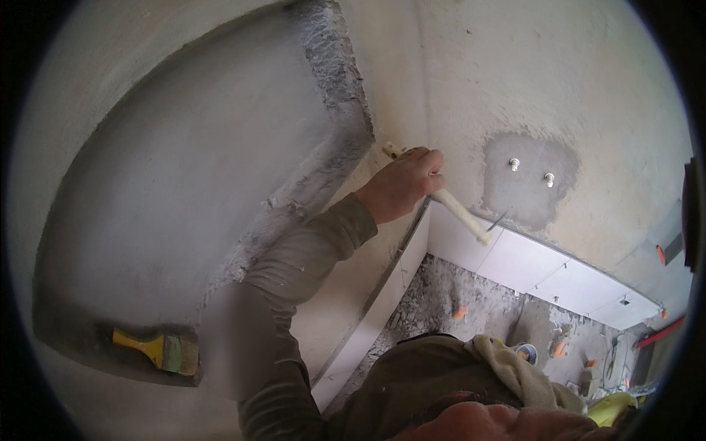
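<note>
My left hand (403, 185) is closed around the pale handle of a hammer-like tool (462, 217). A thin, dark, pointed metal piece sticks out sideways near the handle's lower end. The hand is in front of the wall corner, just right of the rough edge of a large grey recess (184, 162). The metal point lies just above the top edge of the white wall tiles (518, 261), seemingly close to the wall; whether it touches cannot be made out. A paintbrush (158, 351) with a yellow handle rests in the recess's lower corner. My right hand is out of sight.
Two metal pipe fittings (514, 165) project from a damp grey patch on the right-hand wall. Below the tiles, the rough floor has debris, orange caps (460, 313) and a bucket (526, 353). A red bar-like object (660, 333) is at the far right.
</note>
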`<state>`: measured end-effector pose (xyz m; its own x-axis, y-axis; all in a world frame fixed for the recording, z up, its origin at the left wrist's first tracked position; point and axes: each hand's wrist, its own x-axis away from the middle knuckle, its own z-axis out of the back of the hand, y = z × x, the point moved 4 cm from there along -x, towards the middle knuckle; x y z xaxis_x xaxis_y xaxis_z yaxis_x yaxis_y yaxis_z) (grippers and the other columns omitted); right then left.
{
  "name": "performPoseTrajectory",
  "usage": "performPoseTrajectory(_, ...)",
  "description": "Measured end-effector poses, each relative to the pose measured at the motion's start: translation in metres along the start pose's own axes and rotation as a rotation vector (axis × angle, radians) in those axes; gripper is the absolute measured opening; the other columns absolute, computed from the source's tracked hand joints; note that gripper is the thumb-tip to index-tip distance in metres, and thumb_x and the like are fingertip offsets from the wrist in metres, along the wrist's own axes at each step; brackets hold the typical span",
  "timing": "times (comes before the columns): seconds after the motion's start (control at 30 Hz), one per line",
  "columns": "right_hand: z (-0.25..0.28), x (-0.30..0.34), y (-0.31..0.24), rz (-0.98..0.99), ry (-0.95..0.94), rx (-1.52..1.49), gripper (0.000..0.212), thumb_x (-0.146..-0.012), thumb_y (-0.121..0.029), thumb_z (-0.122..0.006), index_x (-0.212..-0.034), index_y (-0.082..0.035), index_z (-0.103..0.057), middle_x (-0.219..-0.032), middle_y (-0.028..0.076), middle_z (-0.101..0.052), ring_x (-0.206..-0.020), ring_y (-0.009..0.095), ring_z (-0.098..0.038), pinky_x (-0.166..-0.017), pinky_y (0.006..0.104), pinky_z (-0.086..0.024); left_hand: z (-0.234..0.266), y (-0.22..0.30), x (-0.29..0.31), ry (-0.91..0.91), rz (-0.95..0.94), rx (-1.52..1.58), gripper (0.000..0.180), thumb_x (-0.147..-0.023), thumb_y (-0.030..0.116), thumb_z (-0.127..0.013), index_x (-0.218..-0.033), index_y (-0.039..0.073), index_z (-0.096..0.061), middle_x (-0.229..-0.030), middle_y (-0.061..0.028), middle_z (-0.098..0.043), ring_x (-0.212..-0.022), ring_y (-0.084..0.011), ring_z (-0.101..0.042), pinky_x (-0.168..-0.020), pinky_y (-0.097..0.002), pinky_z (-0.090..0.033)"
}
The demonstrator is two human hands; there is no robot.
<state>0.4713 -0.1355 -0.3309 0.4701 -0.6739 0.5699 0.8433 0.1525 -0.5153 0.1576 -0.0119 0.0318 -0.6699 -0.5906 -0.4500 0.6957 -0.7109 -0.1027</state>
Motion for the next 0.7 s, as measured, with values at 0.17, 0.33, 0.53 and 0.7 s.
performPoseTrajectory(0.17, -0.008, 0.005, -0.009, -0.002, 0.018, -0.01, 0.05, -0.092, -0.05, -0.056, -0.084, -0.001, -0.065, -0.079, 0.019, -0.065, -0.075, 0.034, -0.064, -0.069, 0.0486, -0.048, 0.009, -0.006, 0.017, 0.088, -0.191, -0.282, 0.019, -0.081, 0.008, -0.064, -0.1, 0.006, -0.064, -0.099, -0.0049, -0.053, -0.107, -0.0218, -0.054, -0.113, -0.0456, -0.038)
performPoseTrajectory(0.33, -0.014, 0.012, -0.024, -0.001, 0.029, -0.015, 0.048, -0.092, -0.049, -0.056, -0.085, -0.002, -0.064, -0.08, 0.019, -0.064, -0.077, 0.035, -0.063, -0.07, 0.0489, -0.048, 0.03, -0.032, 0.034, 0.208, -0.194, -0.507, 0.035, -0.08, 0.013, -0.066, -0.114, 0.012, -0.066, -0.106, -0.0009, -0.059, -0.107, -0.019, -0.054, -0.107, -0.0448, -0.043)
performPoseTrajectory(0.53, -0.02, 0.02, -0.033, -0.001, 0.04, -0.004, 0.047, -0.093, -0.048, -0.055, -0.087, -0.002, -0.063, -0.082, 0.02, -0.063, -0.078, 0.036, -0.063, -0.071, 0.0494, -0.048, 0.03, -0.04, 0.045, 0.273, -0.029, -0.514, 0.037, -0.084, 0.01, -0.065, -0.121, 0.014, -0.065, -0.115, -0.0012, -0.062, -0.106, -0.019, -0.06, -0.09, -0.0378, -0.053)
performPoseTrajectory(0.7, -0.016, 0.021, -0.043, 0.002, 0.067, -0.02, 0.046, -0.093, -0.047, -0.055, -0.088, -0.002, -0.062, -0.083, 0.021, -0.063, -0.079, 0.036, -0.063, -0.071, 0.0498, -0.047, 0.027, -0.052, 0.038, 0.383, 0.026, -0.201, 0.036, -0.086, -0.004, -0.059, -0.12, 0.007, -0.063, -0.124, -0.0085, -0.059, -0.114, -0.0235, -0.06, -0.086, -0.0365, -0.056)
